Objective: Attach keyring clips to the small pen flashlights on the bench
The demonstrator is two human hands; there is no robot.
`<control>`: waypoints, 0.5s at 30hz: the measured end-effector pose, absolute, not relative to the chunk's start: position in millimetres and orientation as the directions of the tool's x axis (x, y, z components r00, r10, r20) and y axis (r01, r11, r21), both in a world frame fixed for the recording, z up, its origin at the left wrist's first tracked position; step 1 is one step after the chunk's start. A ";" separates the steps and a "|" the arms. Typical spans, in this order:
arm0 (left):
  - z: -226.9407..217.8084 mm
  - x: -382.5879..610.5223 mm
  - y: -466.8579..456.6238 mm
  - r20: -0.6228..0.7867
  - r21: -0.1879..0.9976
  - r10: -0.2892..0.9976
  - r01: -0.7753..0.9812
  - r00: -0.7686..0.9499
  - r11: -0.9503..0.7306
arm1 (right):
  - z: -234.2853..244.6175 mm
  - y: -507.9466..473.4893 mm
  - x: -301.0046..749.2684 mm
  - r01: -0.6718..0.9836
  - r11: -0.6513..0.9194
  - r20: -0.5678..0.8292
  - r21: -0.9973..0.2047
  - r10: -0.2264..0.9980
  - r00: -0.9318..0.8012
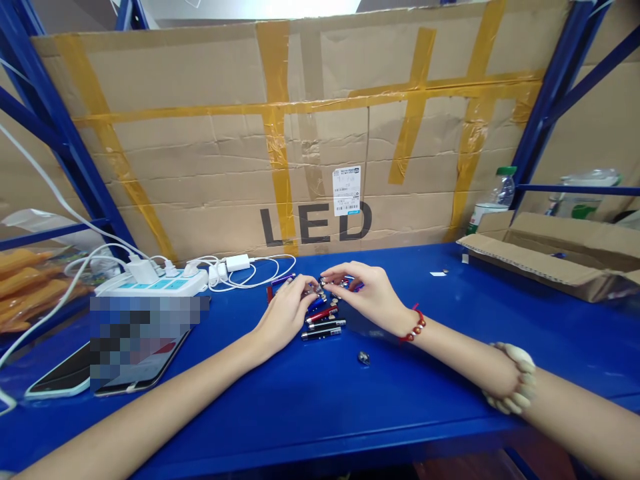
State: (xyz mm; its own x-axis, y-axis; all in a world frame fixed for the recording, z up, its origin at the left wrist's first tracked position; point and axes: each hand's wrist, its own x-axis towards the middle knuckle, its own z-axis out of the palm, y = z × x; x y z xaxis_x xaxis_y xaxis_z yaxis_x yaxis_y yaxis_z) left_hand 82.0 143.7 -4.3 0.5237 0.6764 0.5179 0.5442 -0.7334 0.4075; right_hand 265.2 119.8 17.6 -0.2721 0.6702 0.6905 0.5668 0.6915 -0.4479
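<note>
My left hand rests over a small pile on the blue shelf, its fingers bent and closed around something too small to make out. Facing it, my right hand pinches a tiny dark and silver piece between thumb and forefinger, close to the left fingertips. Under and between the hands lie several slim pen-like metal tubes: a red tube, a black tube and a blue tube, some partly hidden by the fingers. Small silvery round pieces lie among them. Nearer to me sits a small dark shiny lump.
At left, a white power strip with plugs and cables stands behind two phones, one a dark phone. An open cardboard box and a green-capped bottle stand at right. A large taped carton walls off the back.
</note>
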 end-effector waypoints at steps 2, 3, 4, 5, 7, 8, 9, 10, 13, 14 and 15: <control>-3.2 82.1 141.8 0.521 0.402 0.670 0.541 0.529 -0.739 | 17.7 119.0 265.3 0.576 0.717 0.706 -0.391 0.636 -0.312; -2.8 82.1 141.0 0.525 0.403 0.668 0.538 0.527 -0.741 | 17.8 118.8 265.4 0.577 0.729 0.714 -0.368 0.619 -0.327; -2.5 82.0 140.5 0.530 0.407 0.668 0.534 0.523 -0.741 | 17.9 118.8 265.6 0.575 0.739 0.722 -0.351 0.605 -0.336; -2.3 81.9 140.1 0.534 0.411 0.668 0.532 0.518 -0.740 | 18.0 118.8 265.8 0.573 0.746 0.728 -0.339 0.594 -0.343; -2.1 81.8 139.7 0.536 0.416 0.671 0.532 0.512 -0.737 | 18.1 118.9 266.3 0.568 0.757 0.731 -0.322 0.580 -0.359; -2.1 81.9 139.6 0.534 0.417 0.673 0.533 0.513 -0.736 | 18.1 118.8 266.4 0.566 0.763 0.731 -0.314 0.574 -0.368; -2.0 82.0 139.5 0.530 0.417 0.673 0.532 0.516 -0.736 | 17.9 118.6 266.4 0.564 0.767 0.730 -0.307 0.570 -0.378; -2.1 82.1 139.5 0.527 0.417 0.673 0.532 0.519 -0.737 | 17.8 118.2 266.2 0.561 0.771 0.727 -0.302 0.567 -0.387; -2.9 82.3 139.6 0.524 0.422 0.678 0.534 0.516 -0.733 | 18.3 116.3 265.3 0.559 0.777 0.726 -0.290 0.559 -0.400; -3.5 82.2 139.9 0.527 0.426 0.679 0.533 0.510 -0.731 | 19.0 115.6 265.0 0.567 0.775 0.730 -0.279 0.555 -0.399; -4.1 81.9 140.2 0.532 0.431 0.680 0.530 0.505 -0.731 | 20.1 115.0 265.0 0.582 0.769 0.735 -0.262 0.551 -0.397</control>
